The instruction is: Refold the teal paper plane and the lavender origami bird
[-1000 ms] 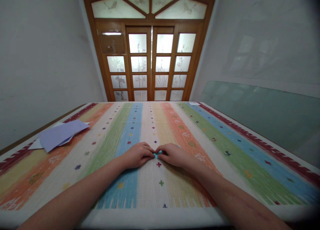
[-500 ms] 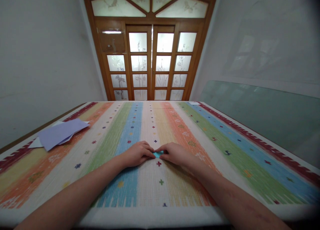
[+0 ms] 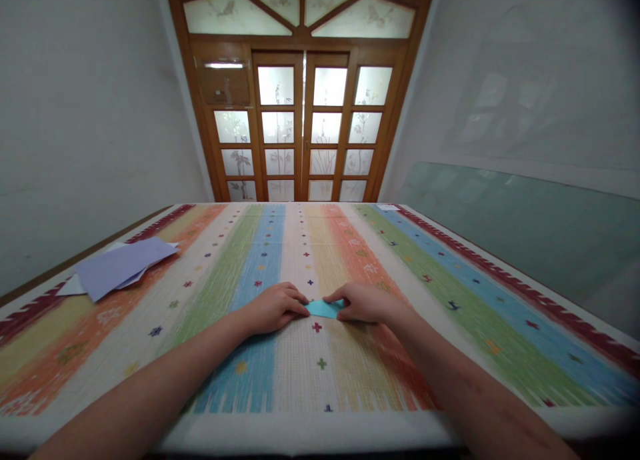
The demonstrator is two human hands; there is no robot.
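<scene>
A small piece of light-blue paper [image 3: 324,309] lies low over the striped tablecloth [image 3: 300,380], between my two hands. Its left end is pinched by the fingertips of my left hand [image 3: 277,307]. At the right end, the thumb and fingers of my right hand [image 3: 365,303] close on the paper. The paper looks folded, with a flat, roughly four-sided part showing; its ends are hidden under my fingers.
Sheets of lilac and white paper [image 3: 125,267] lie loosely stacked on the left of the table. A small white slip [image 3: 388,207] rests at the far right. Wooden doors [image 3: 300,127] stand beyond, and a pale green panel [image 3: 510,233] leans along the right wall.
My right hand has slid to the right, away from my left hand, so more of the light-blue paper shows between them. My left hand stays about where it was.
</scene>
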